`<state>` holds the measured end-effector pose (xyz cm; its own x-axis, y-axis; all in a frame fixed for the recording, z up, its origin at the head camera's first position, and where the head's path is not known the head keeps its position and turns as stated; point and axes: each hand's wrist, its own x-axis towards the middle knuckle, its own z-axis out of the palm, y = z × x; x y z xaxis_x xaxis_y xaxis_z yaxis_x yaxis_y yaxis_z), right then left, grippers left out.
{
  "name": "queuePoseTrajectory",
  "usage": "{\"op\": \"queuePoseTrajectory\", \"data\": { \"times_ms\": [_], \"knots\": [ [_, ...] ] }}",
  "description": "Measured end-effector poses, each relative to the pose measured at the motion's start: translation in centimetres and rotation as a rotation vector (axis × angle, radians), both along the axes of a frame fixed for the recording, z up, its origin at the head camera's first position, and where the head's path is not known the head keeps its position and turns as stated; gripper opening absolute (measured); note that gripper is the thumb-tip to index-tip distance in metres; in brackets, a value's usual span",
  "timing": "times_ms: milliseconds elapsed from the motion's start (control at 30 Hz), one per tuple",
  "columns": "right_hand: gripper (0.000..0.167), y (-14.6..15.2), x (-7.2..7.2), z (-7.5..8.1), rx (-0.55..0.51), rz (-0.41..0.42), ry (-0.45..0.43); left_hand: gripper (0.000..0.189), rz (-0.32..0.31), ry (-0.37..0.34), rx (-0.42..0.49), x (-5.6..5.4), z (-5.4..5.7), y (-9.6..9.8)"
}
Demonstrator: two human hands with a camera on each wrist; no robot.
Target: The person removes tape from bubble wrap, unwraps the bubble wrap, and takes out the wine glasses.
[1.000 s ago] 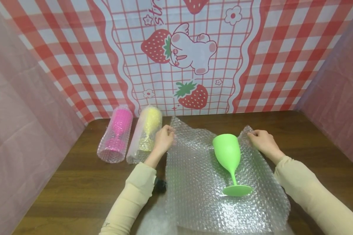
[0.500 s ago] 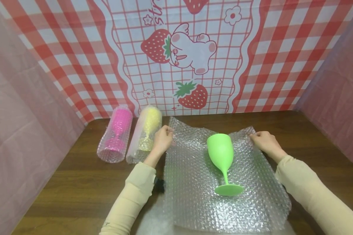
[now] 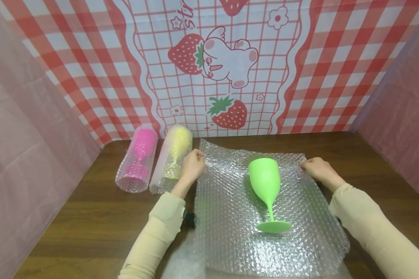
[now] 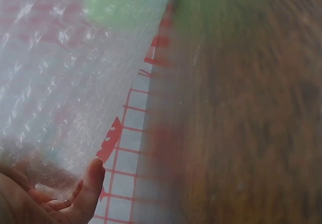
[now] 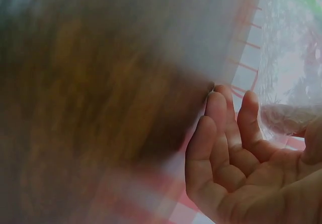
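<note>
- Behind everything hangs the checked cloth [image 3: 227,64], with strawberries printed on it.
- Before it is the brown wooden table [image 3: 83,221].
- On the table, the bubble sheet [image 3: 227,221] lies spread in front of me.
- The green cup [image 3: 265,179] lies on its side upon this sheet, rim away from me, foot toward me.
- To the left of it, the yellow cup [image 3: 181,140] and the pink cup [image 3: 142,144] lie side by side, each rolled in bubble wrap.
- My left hand [image 3: 193,164] pinches the sheet near its far left corner.
- My right hand [image 3: 319,169] pinches the right edge, near the far corner; its other fingers are loosely bent.
</note>
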<state>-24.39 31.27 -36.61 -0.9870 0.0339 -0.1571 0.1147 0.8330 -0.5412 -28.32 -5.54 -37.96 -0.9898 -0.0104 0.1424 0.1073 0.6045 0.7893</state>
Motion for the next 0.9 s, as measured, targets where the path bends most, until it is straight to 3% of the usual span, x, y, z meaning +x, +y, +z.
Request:
{"op": "queuePoseTrajectory", "data": {
  "times_ms": [200,500,733,900],
  "knots": [
    [0.042,0.4,-0.3,-0.1,-0.016,0.022,-0.025,0.017,0.03,0.019,-0.074,0.0,0.0,0.0],
    [0.048,0.2,-0.4,0.2,-0.023,0.083,-0.037,0.02,0.011,0.0,-0.084,0.1,0.0,0.0],
    [0.074,-0.1,0.1,0.9,-0.104,0.039,0.002,0.026,-0.028,-0.043,-0.024,0.3,0.1,0.0],
    [0.074,-0.8,0.4,1.8,-0.137,0.028,0.11,0.033,-0.069,-0.087,0.071,0.5,0.1,0.0]
  ]
}}
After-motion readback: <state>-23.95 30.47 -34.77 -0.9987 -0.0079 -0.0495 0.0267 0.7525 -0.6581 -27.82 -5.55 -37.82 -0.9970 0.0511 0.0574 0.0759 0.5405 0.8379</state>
